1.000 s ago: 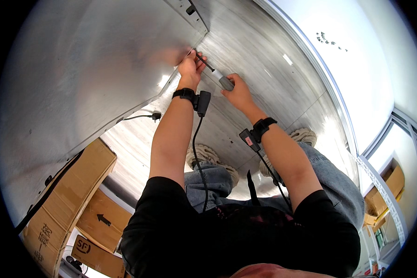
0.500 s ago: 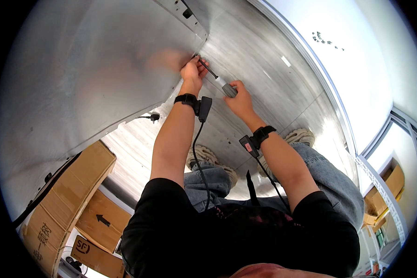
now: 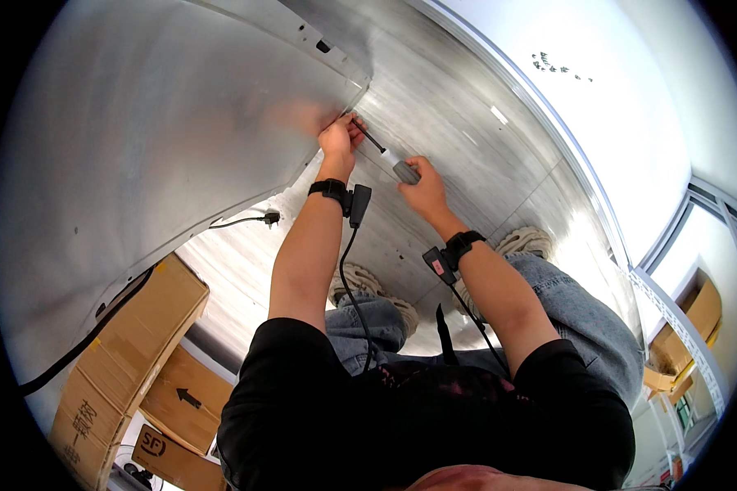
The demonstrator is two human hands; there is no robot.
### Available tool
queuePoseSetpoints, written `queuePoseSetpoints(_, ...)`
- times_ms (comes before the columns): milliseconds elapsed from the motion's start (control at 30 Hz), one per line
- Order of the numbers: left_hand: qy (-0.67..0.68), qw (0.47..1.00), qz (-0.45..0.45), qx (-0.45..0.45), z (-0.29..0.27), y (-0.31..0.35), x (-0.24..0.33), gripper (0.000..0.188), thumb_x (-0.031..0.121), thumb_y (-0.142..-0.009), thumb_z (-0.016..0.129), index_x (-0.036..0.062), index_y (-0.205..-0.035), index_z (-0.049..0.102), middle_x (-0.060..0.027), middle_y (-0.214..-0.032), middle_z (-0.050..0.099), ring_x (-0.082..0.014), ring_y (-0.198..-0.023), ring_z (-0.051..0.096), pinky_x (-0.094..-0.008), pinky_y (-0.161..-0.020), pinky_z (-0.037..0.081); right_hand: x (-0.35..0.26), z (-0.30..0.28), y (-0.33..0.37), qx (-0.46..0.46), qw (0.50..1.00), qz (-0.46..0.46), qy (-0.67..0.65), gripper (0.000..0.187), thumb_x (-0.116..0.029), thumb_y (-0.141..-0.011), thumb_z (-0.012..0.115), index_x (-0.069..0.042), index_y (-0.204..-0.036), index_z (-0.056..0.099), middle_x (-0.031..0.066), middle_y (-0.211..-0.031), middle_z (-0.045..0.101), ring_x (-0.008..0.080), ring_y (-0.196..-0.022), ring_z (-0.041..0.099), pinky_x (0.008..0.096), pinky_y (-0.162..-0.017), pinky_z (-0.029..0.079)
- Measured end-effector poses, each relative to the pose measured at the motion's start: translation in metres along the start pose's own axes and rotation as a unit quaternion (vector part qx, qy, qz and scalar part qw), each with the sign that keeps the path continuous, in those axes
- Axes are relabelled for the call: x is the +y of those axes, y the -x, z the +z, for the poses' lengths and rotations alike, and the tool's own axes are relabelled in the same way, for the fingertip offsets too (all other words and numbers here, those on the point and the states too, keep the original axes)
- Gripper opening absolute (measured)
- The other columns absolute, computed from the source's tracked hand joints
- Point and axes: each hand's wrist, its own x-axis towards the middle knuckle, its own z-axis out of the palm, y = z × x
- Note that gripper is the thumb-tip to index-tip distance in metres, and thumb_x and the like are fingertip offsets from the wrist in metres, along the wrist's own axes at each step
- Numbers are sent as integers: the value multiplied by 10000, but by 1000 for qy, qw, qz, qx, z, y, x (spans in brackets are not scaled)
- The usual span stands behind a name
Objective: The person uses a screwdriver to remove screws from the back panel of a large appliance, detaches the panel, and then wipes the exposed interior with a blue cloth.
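My right hand [image 3: 424, 188] is wrapped round the grey handle of a screwdriver [image 3: 403, 170], which has a long dark shaft. The shaft slants up and left to the lower edge of a large grey metal panel [image 3: 196, 123]. There my left hand [image 3: 341, 139] is closed at the panel's edge, its bent fingers around the shaft's far end. Whatever sits between those fingertips, and the screwdriver's tip, is hidden. Each wrist wears a black strap with a small cabled box.
A black plug on a cord [image 3: 270, 218] lies on the grey wood-look floor [image 3: 467, 123] beside the panel. Cardboard boxes [image 3: 131, 344] stand at the lower left, with a thick black cable [image 3: 82, 348] above them. A white wall [image 3: 598, 106] bounds the right side.
The view has shifted slightly, so the panel corner and both hands sit a little lower. My right hand keeps its hold on the screwdriver, and my left stays at the panel's edge.
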Motion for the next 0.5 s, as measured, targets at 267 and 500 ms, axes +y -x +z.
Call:
queuePoseSetpoints(267, -33, 998, 55, 2, 5, 9, -13, 149, 144, -888, 587, 18, -912, 663, -32, -755, 627, -130, -627, 567, -248, -573, 463, 24, -2, 5, 8, 998, 13, -62, 415, -86, -676, 689, -87, -1071, 562, 128, -961, 656, 271, -876, 633, 370, -767, 475)
queuePoseSetpoints(500, -108, 985, 125, -50, 12, 8, -13, 138, 147, -874, 612, 42, -899, 698, -10, -817, 664, -92, -677, 550, -237, -593, 421, 30, -11, 7, 44, 999, -9, -31, 387, -77, -665, 666, -67, -1047, 606, 151, -948, 667, 292, -859, 640, 370, -766, 483)
